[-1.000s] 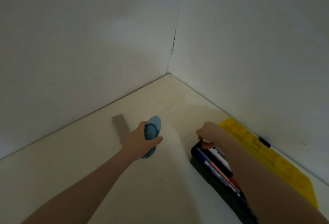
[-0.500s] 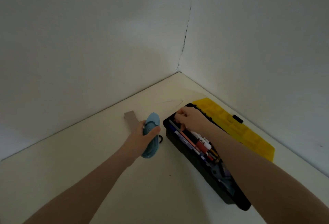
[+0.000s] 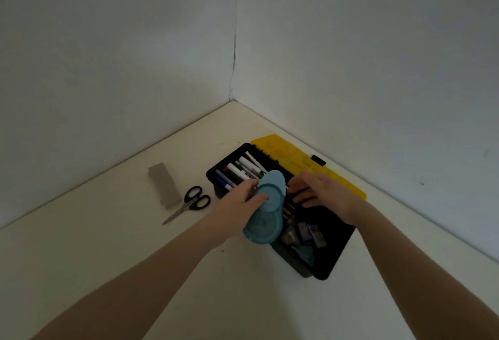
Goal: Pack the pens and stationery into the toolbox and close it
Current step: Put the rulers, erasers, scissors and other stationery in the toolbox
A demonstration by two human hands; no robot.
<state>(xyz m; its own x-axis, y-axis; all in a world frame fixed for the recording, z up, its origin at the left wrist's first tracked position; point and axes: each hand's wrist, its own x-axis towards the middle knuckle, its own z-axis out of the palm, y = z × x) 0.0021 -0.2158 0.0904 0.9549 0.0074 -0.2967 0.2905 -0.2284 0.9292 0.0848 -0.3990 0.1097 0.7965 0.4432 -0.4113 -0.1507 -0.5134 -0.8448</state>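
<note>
white walls meet behind a pale table (image 3: 113, 253). left hand (image 3: 240, 202) grips a blue tape roller (image 3: 266, 212) over the open black toolbox (image 3: 330, 258) (pens inside); right hand (image 3: 321, 194) reaches in, fingers straight.

Looks like a plain indoor room, home or office type, can't tell which; two bare off-white walls (image 3: 135, 42) meet in a corner with a thin dark crack down the seam, and a pale cream tabletop (image 3: 108, 258) is pushed right into that corner. Contents point to desk work, not a workshop: black toolbox (image 3: 332, 256) with yellow lid (image 3: 283, 148) open, filled with markers (image 3: 243, 167) and pens; black-handled scissors (image 3: 189, 203) and a small grey box (image 3: 164, 184) lying on the surface; lighting is dim.
</note>
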